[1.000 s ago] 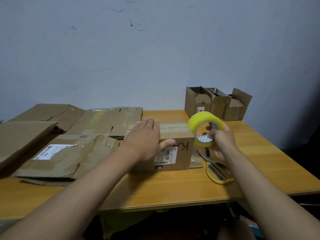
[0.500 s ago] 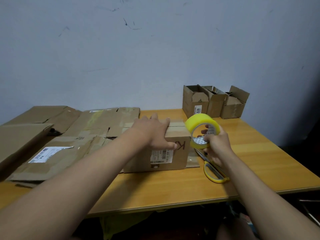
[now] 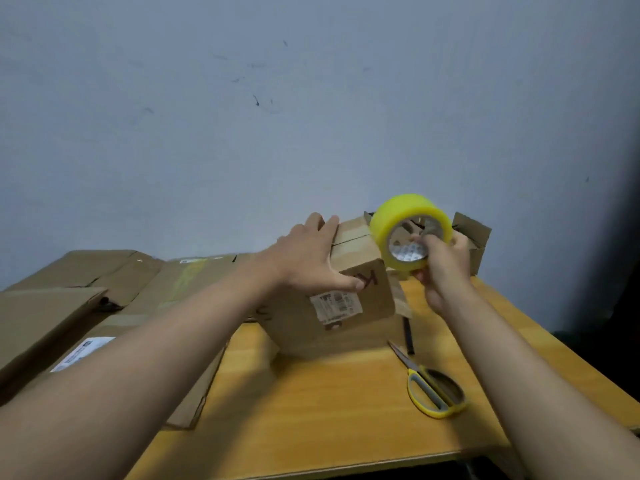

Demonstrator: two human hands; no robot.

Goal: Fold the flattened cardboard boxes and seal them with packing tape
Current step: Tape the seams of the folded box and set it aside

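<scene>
while the left hand (image 3: 308, 261) grips one box (image 3: 349, 292), the right hand (image 3: 441, 268) pinches one tape roll (image 3: 408, 213).

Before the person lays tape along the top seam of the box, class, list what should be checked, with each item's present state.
1. Left hand steadies the cardboard box: ok, it grips the top edge.
2. Top flaps closed: ok, they meet along a dark seam.
3. Box sits flat on the table: not ok, it is tilted.
4. Yellow tape roll in the right hand: ok.
5. Free tape end found: cannot tell.
6. Scissors handy: ok, they lie beside the box.
</scene>
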